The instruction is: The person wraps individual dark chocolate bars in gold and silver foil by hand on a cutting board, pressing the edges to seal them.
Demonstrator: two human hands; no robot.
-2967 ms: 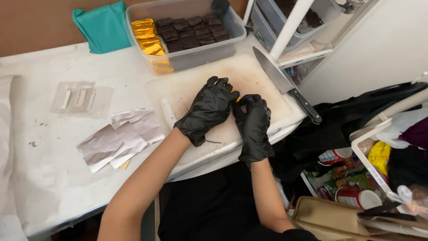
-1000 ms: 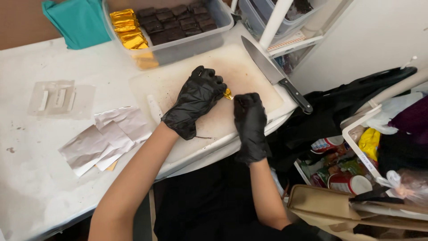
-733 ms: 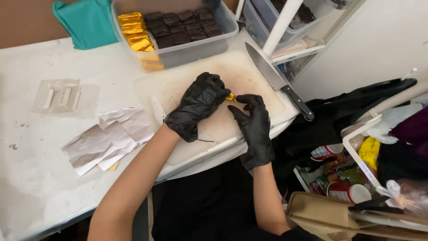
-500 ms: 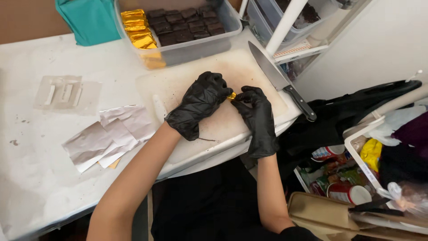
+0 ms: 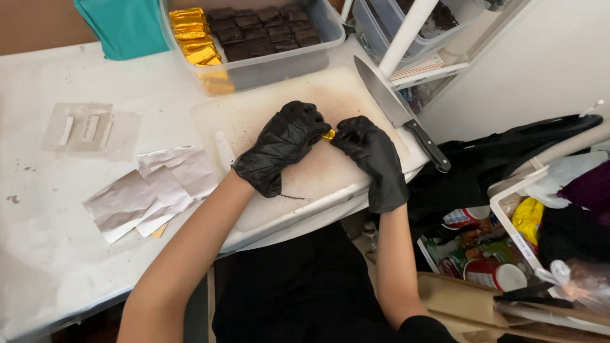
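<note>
A small gold-foil piece point(image 5: 328, 134) is pinched between the fingertips of the left hand point(image 5: 279, 146) and the right hand point(image 5: 372, 152), both in black gloves, just above the stained white cutting board point(image 5: 279, 197). Both hands are closed on the piece; most of it is hidden by the fingers. In the clear plastic tub point(image 5: 279, 60) behind the board, a row of gold-wrapped pieces point(image 5: 194, 35) is seen beside several rows of bare dark squares point(image 5: 264, 28), so wrapping is judged to be at an early stage, with most squares left uncovered. Loose silver foil sheets point(image 5: 152, 190) are stacked on the table, left of the board. A chef's knife point(image 5: 397, 111) rests untouched along the board's right edge.
</note>
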